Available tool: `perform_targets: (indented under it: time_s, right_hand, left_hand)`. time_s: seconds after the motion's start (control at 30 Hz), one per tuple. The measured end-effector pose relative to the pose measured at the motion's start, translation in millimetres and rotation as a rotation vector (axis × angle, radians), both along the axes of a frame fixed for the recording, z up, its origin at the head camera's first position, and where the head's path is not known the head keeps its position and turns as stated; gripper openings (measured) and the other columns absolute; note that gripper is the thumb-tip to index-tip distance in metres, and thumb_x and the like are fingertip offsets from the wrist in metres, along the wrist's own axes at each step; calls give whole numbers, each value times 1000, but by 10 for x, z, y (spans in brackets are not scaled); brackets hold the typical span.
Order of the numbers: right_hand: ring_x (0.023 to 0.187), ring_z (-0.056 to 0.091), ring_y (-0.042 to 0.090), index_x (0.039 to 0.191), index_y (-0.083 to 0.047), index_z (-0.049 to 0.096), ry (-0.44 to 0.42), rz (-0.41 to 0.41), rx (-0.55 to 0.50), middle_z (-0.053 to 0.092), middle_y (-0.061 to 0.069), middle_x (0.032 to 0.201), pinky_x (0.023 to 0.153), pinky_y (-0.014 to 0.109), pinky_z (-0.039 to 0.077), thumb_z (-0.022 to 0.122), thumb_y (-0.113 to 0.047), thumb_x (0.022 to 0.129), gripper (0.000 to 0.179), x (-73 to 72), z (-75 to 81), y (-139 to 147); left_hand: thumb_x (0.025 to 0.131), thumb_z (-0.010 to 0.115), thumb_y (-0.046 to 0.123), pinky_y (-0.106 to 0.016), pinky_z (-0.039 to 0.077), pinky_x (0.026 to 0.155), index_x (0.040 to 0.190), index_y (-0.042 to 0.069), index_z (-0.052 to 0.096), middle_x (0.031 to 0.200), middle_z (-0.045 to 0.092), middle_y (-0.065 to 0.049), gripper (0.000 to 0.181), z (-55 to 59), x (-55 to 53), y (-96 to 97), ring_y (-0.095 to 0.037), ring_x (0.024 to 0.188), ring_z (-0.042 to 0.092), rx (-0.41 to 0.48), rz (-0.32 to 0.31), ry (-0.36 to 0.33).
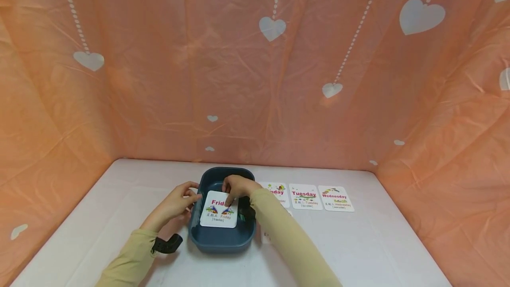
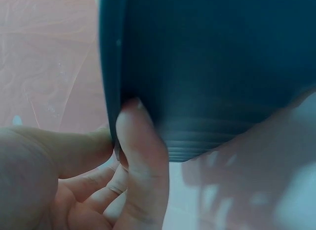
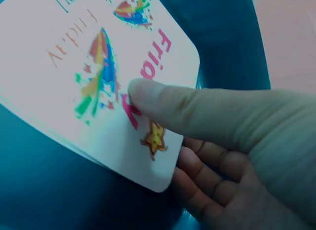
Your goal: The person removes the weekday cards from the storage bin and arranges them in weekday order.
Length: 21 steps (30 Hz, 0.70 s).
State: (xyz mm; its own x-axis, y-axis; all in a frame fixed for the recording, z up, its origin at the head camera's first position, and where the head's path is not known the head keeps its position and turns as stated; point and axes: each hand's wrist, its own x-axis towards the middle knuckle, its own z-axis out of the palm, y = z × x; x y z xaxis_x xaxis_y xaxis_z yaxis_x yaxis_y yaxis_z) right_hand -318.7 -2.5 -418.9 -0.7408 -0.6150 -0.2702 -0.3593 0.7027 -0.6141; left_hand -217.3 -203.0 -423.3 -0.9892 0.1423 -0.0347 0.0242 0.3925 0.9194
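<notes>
A dark blue plastic tray [image 1: 223, 243] stands on the table in the head view. My left hand [image 1: 174, 203] pinches its left rim between thumb and finger; the left wrist view shows this grip on the tray wall [image 2: 207, 67] up close. Over the tray, my right hand [image 1: 240, 187] pinches the top right part of a white Friday card [image 1: 218, 219]. In the right wrist view the thumb lies across the printed face of the Friday card [image 3: 44, 87], with the other fingers behind it. Another card edge seems to show beneath it.
Right of the tray lie a card ending in "nday" [image 1: 280, 199], a Tuesday card [image 1: 305, 203] and a Wednesday card [image 1: 337, 204] in a row. Below them, the right sleeve [image 1: 291, 234] mostly covers another card [image 1: 265, 237]. Orange cloth [image 1: 239, 101] walls the white table [image 1: 358, 251].
</notes>
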Motion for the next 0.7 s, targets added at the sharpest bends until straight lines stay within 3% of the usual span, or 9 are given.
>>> perform_targets:
  time_s: [0.33, 0.7]
  right_hand:
    - [74, 53, 15, 94, -8, 58, 0, 21, -34, 54, 3, 85, 63, 26, 49, 83, 0, 69, 36, -16, 11, 9]
    - [74, 50, 12, 95, -10, 60, 100, 36, -12, 54, 0, 84, 62, 22, 44, 84, -1, 70, 36, 10, 21, -1]
  left_hand:
    - [96, 56, 8, -33, 46, 45, 130, -7, 43, 81, 55, -12, 40, 4, -10, 0, -19, 58, 53, -9, 22, -29]
    - [95, 56, 6, -31, 48, 47, 129, -9, 43, 81, 55, -13, 39, -4, -19, 5, -19, 60, 53, 1, 9, -16]
